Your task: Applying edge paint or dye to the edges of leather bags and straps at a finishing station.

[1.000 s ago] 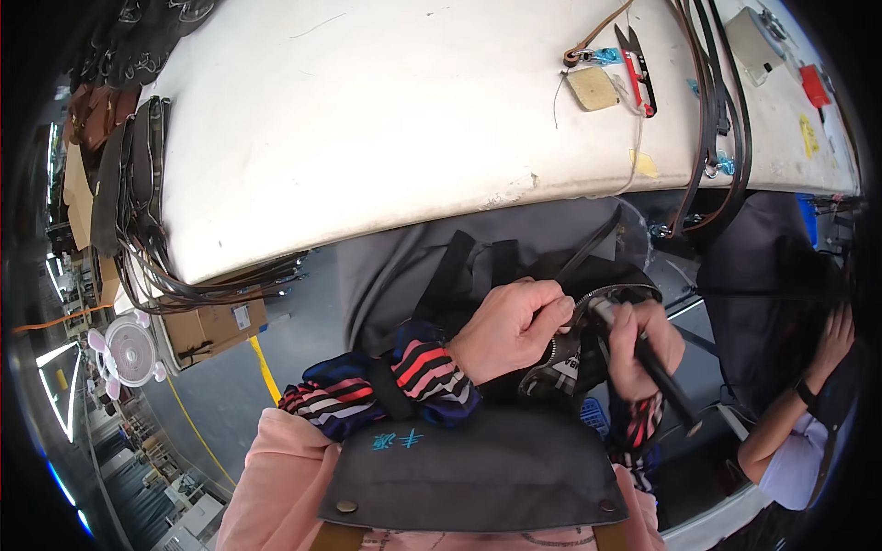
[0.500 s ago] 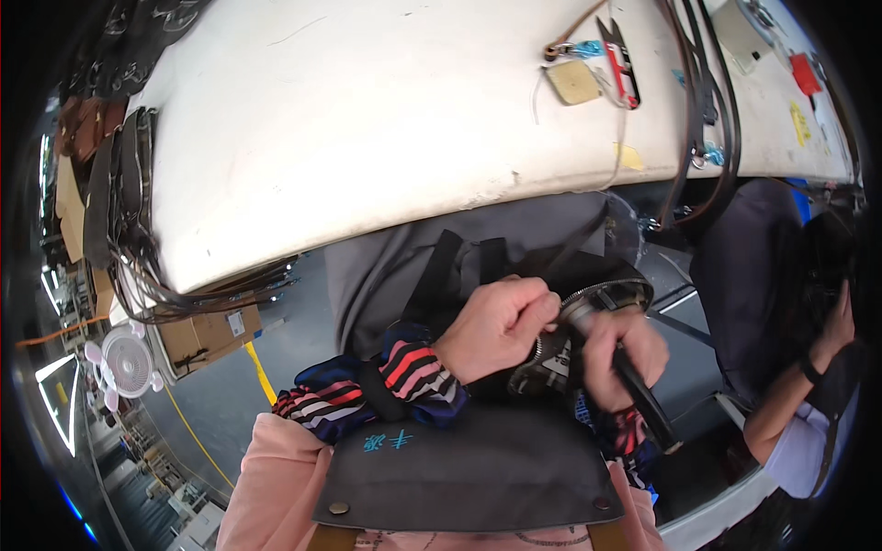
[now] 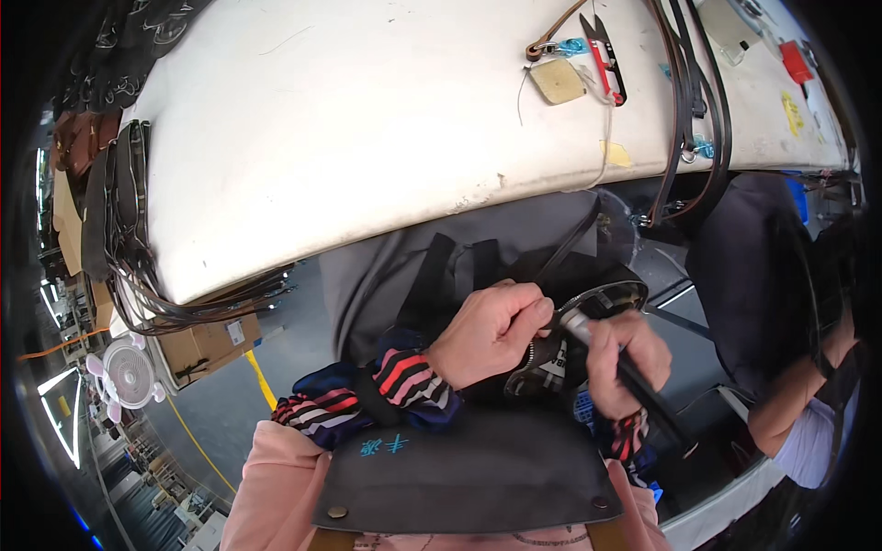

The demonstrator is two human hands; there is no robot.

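Black bag lies below near edge of table, mouth open. Left hand clamped on bag's rim. Right hand wrapped round tool, and there, metal head, part-hidden moments ago, shows clear, right at mouth; work stays there.

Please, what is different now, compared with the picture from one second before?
The right hand, gripping a black-handled tool, has moved slightly left and toward the body; the tool's metal end now shows more clearly. The snips appear further left, probably because the head turned. Nothing was visibly let go: the left hand still holds the edge of the black zippered piece.
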